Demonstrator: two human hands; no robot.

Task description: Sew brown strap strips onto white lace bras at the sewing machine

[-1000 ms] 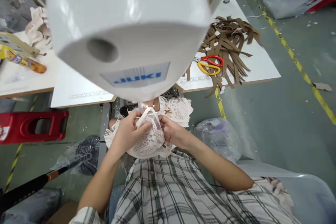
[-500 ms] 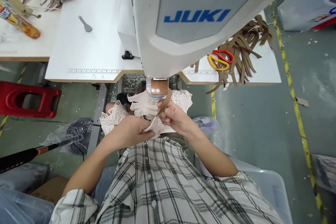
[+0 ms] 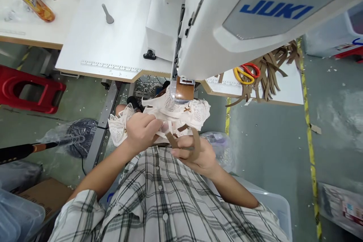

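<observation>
A cream lace bra [image 3: 200, 112] with a small brown bow lies in my lap, spread below the sewing machine's [image 3: 204, 53] end. My left hand [image 3: 142, 131] is closed on the near edge of the bra, where thin white strapping runs out from its fingers. In my right hand [image 3: 200, 155] a brown fabric strip [image 3: 195, 140] is held, curling up in a loop over the fingers. The strip's far end reaches toward the bra between my hands; I cannot tell if it is joined there. A shiny brown plate [image 3: 184, 90] sits at the machine's end, just above the lace.
On the table's right side lie a heap of brown strips [image 3: 268, 72] and red and yellow scissors [image 3: 246, 73]. A grey tool [image 3: 107, 14] rests on the left part. A red stool [image 3: 31, 89] stands at left; a plastic bin [image 3: 279, 200] is beside me.
My right hand has moved lower and turned, the brown strip now looped over its fingers. My left hand has shifted up and closed over the bra's edge. The view has swung left.
</observation>
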